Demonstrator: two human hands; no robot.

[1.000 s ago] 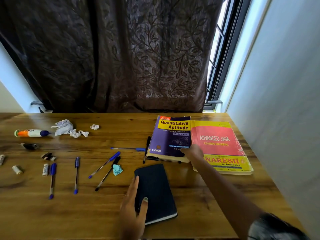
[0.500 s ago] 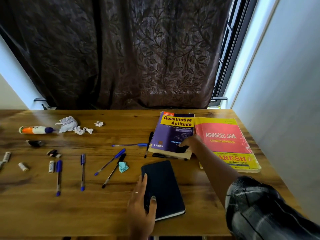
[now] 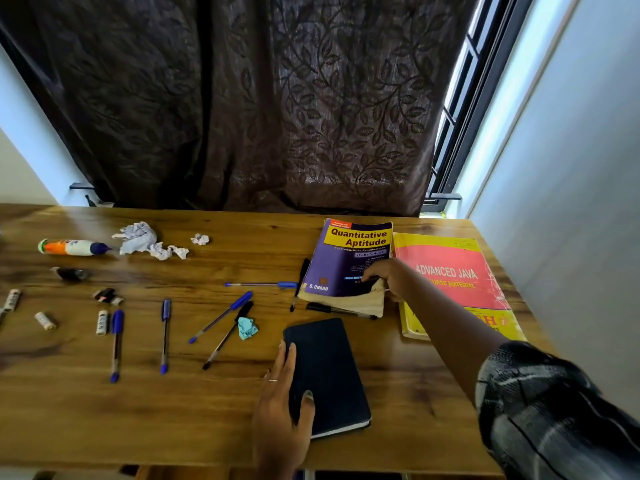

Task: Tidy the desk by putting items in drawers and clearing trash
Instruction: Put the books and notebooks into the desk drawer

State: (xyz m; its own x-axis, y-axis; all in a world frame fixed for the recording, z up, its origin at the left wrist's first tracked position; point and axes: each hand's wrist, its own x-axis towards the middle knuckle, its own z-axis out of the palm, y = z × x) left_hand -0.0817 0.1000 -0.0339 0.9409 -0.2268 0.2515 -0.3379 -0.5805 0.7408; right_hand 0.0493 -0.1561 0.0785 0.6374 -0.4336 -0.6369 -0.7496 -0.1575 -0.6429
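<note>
1. Firstly, the right hand (image 3: 389,277) grips the near right corner of the purple book (image 3: 349,263), fingers curled round its lifted cover, near the desk's (image 3: 398,375) far right corner.
2. The left hand (image 3: 282,407) lies flat, fingers straight, on the black notebook (image 3: 332,372) at the near edge.
3. One yellow book (image 3: 453,278) lies just beside the purple one.
4. Seven pens are scattered mid-desk, one (image 3: 341,310) partly under the purple book.
5. Three white paper wads (image 3: 138,237) and one glue bottle (image 3: 71,247) lie toward the far left; one teal wad (image 3: 247,328) sits among the pens.
</note>
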